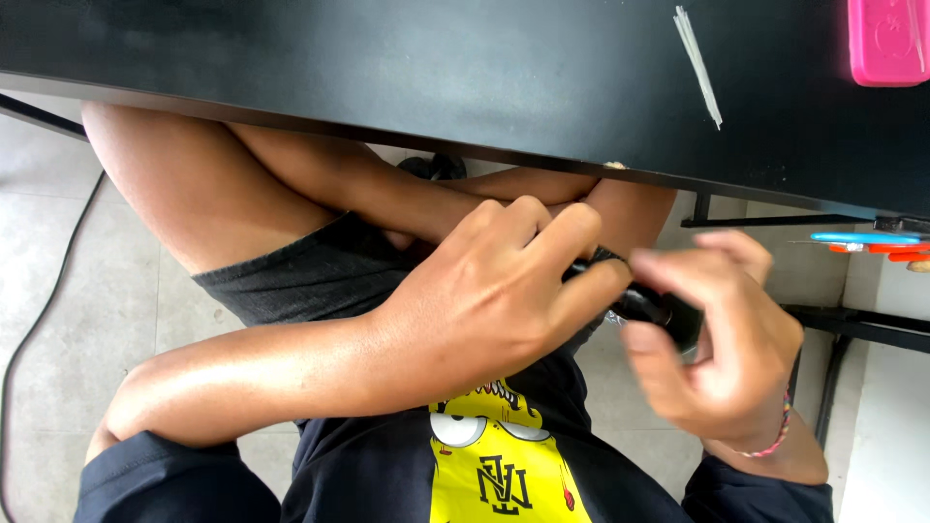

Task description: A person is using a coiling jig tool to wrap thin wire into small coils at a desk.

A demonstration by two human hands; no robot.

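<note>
1. Head view looked straight down past the edge of a black table [436, 68] onto my lap, where both of my hands met just below that edge.
2. My left hand [484, 300] was curled shut around one end of a small black object [659, 310], its fingers wrapped over the top and the thumb pressed along the side.
3. My right hand [722, 358] was blurred, but I could see its thumb and fingers pinched on the other end of the same black object, so both hands were clamped on it together.
4. What the black object was I could not tell; most of it was hidden by my fingers, and only a short dark stretch showed between the two hands.
5. It sat in the air above my lap, near my crossed bare legs and dark shorts [310, 276], well below the tabletop.
6. On my right wrist I wore a thin pink and green bracelet [775, 438].
7. On the table, well apart from my hands, lay a thin pale strip [699, 66] set at a slant and, at the far right corner, a pink case [888, 41].
8. Beside the table's right end, blue and orange tools [872, 242] rested on a dark frame.
9. A black cable [48, 300] ran across the tiled floor at the left.
</note>
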